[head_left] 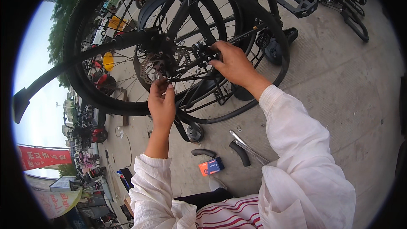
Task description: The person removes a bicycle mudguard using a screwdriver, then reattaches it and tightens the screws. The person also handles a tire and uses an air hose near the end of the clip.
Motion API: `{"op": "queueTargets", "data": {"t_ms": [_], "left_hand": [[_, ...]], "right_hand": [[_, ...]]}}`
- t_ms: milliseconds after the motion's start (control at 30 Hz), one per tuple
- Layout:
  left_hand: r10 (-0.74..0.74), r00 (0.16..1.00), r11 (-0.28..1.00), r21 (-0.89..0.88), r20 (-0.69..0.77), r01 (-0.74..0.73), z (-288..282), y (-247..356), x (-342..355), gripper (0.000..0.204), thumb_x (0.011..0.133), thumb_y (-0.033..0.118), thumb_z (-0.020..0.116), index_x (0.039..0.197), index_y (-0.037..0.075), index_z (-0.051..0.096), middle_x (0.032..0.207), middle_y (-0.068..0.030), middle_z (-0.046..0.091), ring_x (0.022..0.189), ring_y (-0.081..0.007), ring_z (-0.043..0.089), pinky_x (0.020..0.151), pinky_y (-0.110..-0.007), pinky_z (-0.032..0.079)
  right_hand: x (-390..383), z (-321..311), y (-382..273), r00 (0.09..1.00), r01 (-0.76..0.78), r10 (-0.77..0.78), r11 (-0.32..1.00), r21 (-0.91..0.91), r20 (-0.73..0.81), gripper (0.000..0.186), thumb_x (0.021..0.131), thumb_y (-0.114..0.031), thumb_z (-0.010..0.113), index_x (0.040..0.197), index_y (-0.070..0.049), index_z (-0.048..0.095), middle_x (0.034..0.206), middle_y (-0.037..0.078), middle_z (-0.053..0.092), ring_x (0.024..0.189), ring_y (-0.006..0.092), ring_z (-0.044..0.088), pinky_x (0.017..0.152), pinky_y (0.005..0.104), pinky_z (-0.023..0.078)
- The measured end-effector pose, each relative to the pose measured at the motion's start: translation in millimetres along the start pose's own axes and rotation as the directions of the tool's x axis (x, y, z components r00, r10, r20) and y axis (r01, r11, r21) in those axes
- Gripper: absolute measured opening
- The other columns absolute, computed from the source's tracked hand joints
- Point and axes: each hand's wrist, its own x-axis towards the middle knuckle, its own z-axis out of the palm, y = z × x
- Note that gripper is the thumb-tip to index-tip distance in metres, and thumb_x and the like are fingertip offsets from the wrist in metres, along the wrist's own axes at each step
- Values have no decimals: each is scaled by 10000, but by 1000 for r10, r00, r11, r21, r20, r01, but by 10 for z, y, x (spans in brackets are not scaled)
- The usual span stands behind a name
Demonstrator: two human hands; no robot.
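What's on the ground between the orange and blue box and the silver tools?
A curved black piece lies between the box and the silver tools, nearer the tools; the head view shows it.

Single head-worn fisheye view, looking down at close range over left hand (162, 107) and right hand (235, 64) toward the bicycle (163, 51) before them; sky (36, 89) stands sideways, left of both hands.
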Motion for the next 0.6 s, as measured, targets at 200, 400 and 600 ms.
{"op": "queueTargets", "data": {"t_ms": [200, 400, 600], "left_hand": [[42, 999, 998, -35, -23, -43, 44, -132, 37, 273, 932, 108, 631, 1146, -49, 569, 1028, -110, 661, 903, -150, 623, 814, -275, 501], [19, 1000, 999, -37, -18, -20, 62, -96, 50, 277, 933, 119, 632, 1144, -49, 569, 1020, -114, 665, 904, -155, 625, 821, -277, 499], [-19, 1000, 999, -28, -13, 19, 57, -81, 31, 259, 934, 116, 625, 1143, -30, 576, 996, -116, 673, 907, -156, 638, 782, -281, 516]], "right_hand": [[53, 219, -116, 996, -86, 90, 986, 146, -24, 346, 803, -98, 733, 1048, 66, 552, 1029, 246, 633, 963, 402, 630, 841, 434, 491], [109, 337, -59, 994, -40, 51, 993, 109, -99, 369, 812, -100, 755, 1086, 59, 566, 997, 215, 678, 822, 268, 710, 727, 355, 540], [129, 384, -24, 989, -124, 142, 946, 298, -37, 375, 822, -92, 726, 1127, 27, 541, 1084, 232, 657, 820, 306, 688, 772, 379, 521]]}}
